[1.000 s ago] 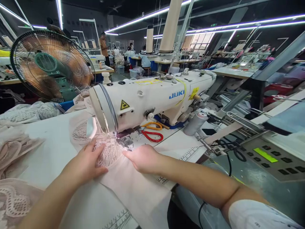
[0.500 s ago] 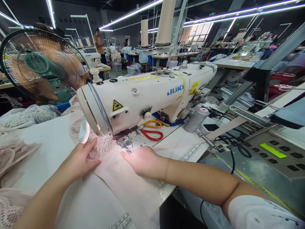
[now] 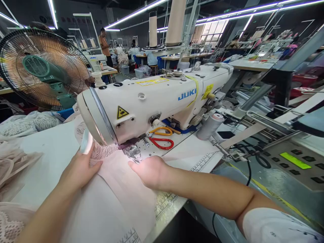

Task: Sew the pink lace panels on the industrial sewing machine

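Observation:
A pale pink garment piece (image 3: 126, 195) lies across the machine bed and the table's front, with its lace part (image 3: 104, 152) under the head of a white sewing machine (image 3: 141, 104). My left hand (image 3: 78, 167) rests at the left side of the lace, thumb and fingers apart. Beside its fingertips is a glossy white piece (image 3: 86, 141) that I cannot make out. Close to the presser foot (image 3: 133, 153), my right hand (image 3: 152, 172) is closed on the fabric, thumb on top and other fingers curled out of sight. The needle is hard to see.
Scissors with orange and red handles (image 3: 162, 138) lie on the bed behind my right hand. A grey thread cone (image 3: 210, 125) stands further right, near a control panel (image 3: 296, 162). More lace garments (image 3: 15, 165) lie at left, before a large fan (image 3: 43, 67). A person (image 3: 104, 44) stands far back.
My left hand has shifted a little left, and less lace shows beside it. The fabric's right edge has moved left, uncovering more of the printed ruler. My right hand stays nearly in place.

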The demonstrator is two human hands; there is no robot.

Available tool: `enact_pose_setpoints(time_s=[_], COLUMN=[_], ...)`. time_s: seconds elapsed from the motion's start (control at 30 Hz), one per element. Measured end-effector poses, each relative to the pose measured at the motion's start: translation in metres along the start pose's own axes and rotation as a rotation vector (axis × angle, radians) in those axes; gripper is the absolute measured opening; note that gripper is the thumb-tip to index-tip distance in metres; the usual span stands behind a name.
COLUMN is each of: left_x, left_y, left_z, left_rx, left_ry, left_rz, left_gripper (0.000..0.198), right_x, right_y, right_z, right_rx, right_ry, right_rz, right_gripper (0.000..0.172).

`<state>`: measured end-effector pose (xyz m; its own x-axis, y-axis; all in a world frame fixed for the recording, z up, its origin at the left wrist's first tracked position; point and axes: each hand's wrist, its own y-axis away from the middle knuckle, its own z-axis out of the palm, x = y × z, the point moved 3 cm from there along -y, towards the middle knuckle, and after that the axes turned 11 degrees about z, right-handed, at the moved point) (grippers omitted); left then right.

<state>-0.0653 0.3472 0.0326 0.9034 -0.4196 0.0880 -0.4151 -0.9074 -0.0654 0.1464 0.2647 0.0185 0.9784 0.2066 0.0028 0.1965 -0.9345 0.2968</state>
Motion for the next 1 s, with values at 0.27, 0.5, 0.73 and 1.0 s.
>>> enact_pose_setpoints(time_s=[0.27,0.5,0.73,1.0], left_x=[0.065,0.150,0.135,0.115], left_y=[0.024,0.063,0.061,0.057], left_z=[-0.010,0.005,-0.002,0.019], left_rx=[0.191,-0.403,-0.439,-0.155], left_ry=[-0.014,-0.109,-0.191,-0.272], left_rz=[0.226,0.557,0.603,0.666], left_gripper=[0.043,0.036,0.041,0.030], right_x=[0.018,0.048,0.045,0.036], right_y=[0.027,0.065,0.060,0.041], right_z=[-0.021,-0.007,0.011,0.011], right_rx=[0.013,0.103,0.179,0.248], right_ry=[-0.054,-0.089,-0.087,-0.018], right_rz=[-0.136,-0.327,-0.354,-0.388], right_gripper=[0.052,0.026,0.034,0.031])
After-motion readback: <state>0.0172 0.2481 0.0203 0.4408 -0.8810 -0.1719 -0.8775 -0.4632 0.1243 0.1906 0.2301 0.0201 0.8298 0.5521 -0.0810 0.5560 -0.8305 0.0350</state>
